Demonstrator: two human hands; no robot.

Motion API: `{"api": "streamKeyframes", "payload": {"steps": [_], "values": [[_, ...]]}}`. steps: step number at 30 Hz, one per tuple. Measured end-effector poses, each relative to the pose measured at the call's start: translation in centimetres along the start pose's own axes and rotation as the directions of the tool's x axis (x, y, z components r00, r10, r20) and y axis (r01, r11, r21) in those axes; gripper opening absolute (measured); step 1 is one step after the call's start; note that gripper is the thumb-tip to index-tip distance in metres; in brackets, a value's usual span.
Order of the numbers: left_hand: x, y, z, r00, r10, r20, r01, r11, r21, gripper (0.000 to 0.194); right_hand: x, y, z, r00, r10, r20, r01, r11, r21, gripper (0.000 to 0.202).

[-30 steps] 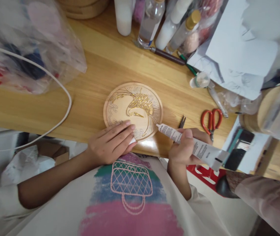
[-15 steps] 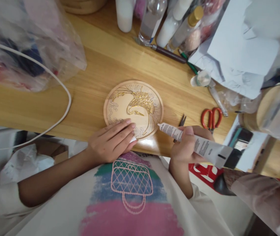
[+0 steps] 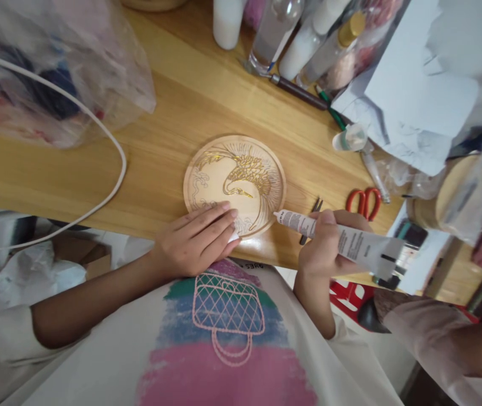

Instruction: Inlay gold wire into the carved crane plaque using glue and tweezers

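A round wooden plate [image 3: 207, 186] lies on the table, bearing a line drawing of a bird partly traced in raised gold lines. My left hand [image 3: 200, 237] rests on its near left rim, fingers together, holding a small folded white tissue [image 3: 234, 237] that mostly hides beneath them. In my right hand [image 3: 323, 242] is a white squeeze tube [image 3: 357, 243] with small dark print, gripped between thumb and fingers. The tube's narrow nozzle [image 3: 279, 215] points left at the plate's right rim; whether it touches is unclear. Dark tweezers [image 3: 315, 207] lie behind my right hand.
Red-handled scissors [image 3: 363, 203] lie to the right. Bottles [image 3: 274, 36], a dark-handled tool [image 3: 300, 92] and white papers [image 3: 418, 90] are at the back. A plastic bag [image 3: 109, 84] and white cable [image 3: 109, 135] occupy the left. Another person's arm [image 3: 477, 347] shows at lower right.
The view has shifted slightly, so the plate and both hands appear a little further right. The tube's nozzle stays close by the plate's right rim, and both hands keep their hold.
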State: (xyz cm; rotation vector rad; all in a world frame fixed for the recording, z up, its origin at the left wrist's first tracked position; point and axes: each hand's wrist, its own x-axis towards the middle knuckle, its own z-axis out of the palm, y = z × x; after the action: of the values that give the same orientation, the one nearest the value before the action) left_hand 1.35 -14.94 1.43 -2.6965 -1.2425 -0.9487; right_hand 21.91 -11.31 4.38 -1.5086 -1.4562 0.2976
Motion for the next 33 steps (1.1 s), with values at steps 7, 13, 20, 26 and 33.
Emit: {"api": "streamKeyframes", "payload": {"steps": [7, 13, 20, 26, 33], "values": [[-0.5, 0.2, 0.3, 0.999, -0.044, 0.006, 0.044, 0.997, -0.063, 0.024, 0.2, -0.2, 0.0, 1.0, -0.006, -0.006, 0.006, 1.0, -0.005, 0.02], [-0.8, 0.3, 0.6, 0.999, -0.047, -0.01, 0.047, 0.997, -0.056, 0.026, 0.0, 0.7, 0.1, 0.999, -0.014, -0.043, 0.014, 1.0, 0.0, 0.019], [-0.5, 0.2, 0.4, 0.999, -0.039, -0.014, 0.039, 0.999, -0.035, 0.025, 0.4, -0.1, 0.1, 0.998, 0.035, -0.059, -0.033, 0.999, 0.034, 0.021], [0.8, 0.3, -0.6, 0.987, -0.161, -0.004, 0.158, 0.976, -0.151, 0.012, 2.6, 1.1, -0.5, 0.876, 0.437, -0.202, -0.351, 0.867, 0.353, 0.018], [5.9, 0.4, -1.9, 0.877, -0.463, 0.125, 0.431, 0.645, -0.631, 0.014, 4.5, 1.1, -0.8, 0.589, 0.603, 0.538, -0.76, 0.187, 0.622, 0.022]]}}
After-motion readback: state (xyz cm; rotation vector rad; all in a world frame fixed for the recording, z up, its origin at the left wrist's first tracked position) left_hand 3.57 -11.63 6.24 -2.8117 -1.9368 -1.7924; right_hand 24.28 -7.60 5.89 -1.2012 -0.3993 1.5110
